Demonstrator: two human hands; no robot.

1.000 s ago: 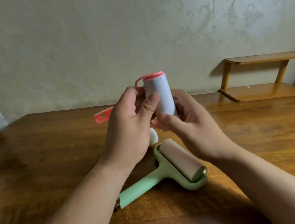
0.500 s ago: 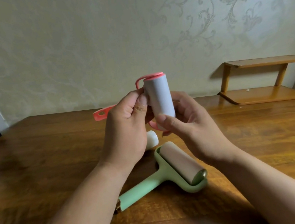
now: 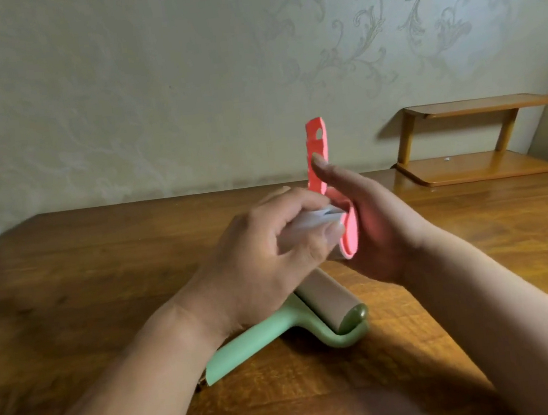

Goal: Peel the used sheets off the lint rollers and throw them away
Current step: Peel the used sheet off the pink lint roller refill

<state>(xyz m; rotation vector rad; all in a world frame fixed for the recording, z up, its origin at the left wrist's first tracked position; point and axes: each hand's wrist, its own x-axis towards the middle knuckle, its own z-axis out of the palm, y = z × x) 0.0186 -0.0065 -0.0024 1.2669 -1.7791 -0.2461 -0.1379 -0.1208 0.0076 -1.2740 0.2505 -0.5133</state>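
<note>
Pink lint roller off the table, up in the air above its middle, in both hands. Pink handle bolt upright, hanging hole at the top; white roll roughly level, pointing left from the pink end cap. Left hand: fingers curled right round the white roll, firm grip, fingertips close to the cap end, most of the roll covered. Small dark line on the roll just by those fingertips, maybe a sheet edge, too blurred to call. Right hand: palm turned left, against the end cap; one straight digit laid up the near face of the pink handle, tip about halfway up it. Other fingers hidden behind the handle, so curled or straight: cannot tell. Green lint roller flat on the table, directly under the hands, a bit nearer the near edge than the far one, untouched. Green handle aimed at the near left corner; tan roll running from under the left hand toward the near right, dark green cap at the exposed end. Far end of that roll hidden by the left hand. Forearms in from the near edge, one either side of the green roller. Small two-tier wooden shelf on the far right corner of the table, against the patterned wall, well apart from both rollers.
</note>
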